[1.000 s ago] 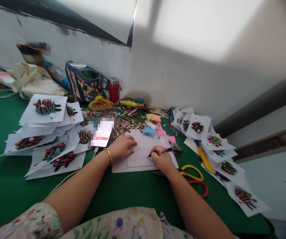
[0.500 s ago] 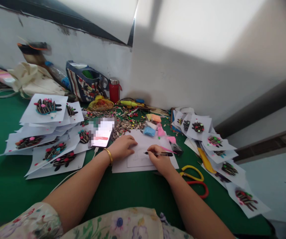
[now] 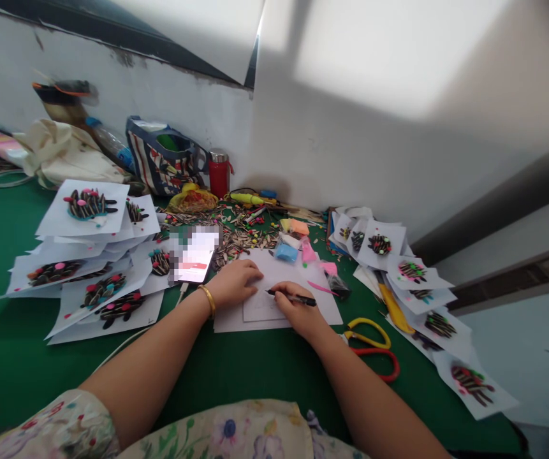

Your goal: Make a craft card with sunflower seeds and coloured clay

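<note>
A black pen (image 3: 303, 299) is gripped in my right hand (image 3: 298, 312), its tip pointing left over a small white sheet (image 3: 255, 312) with faint marks on it. Beneath that sheet lies larger white paper (image 3: 229, 323). My left hand (image 3: 236, 280), with a gold bangle at the wrist, rests flat on the left side of the paper, fingers stretched out and holding nothing. Just left of it a phone (image 3: 200, 255) with a lit screen stands tilted, a white cable plugged in. Scissors (image 3: 374, 341) with one yellow and one red handle loop lie right of my right hand.
Stacked cards with seed-and-clay figures stand at left (image 3: 83, 220) and right (image 3: 439, 325). Sunflower seeds (image 3: 236, 233) are strewn behind the paper, near bagged clay (image 3: 286, 252). A striped bag (image 3: 159, 159) and red flask (image 3: 219, 175) stand by the wall. A yellow-handled tool (image 3: 395, 306) lies at right.
My right hand has shifted a little to the left and the pen tip with it, across the small sheet. My left hand stays in place.
</note>
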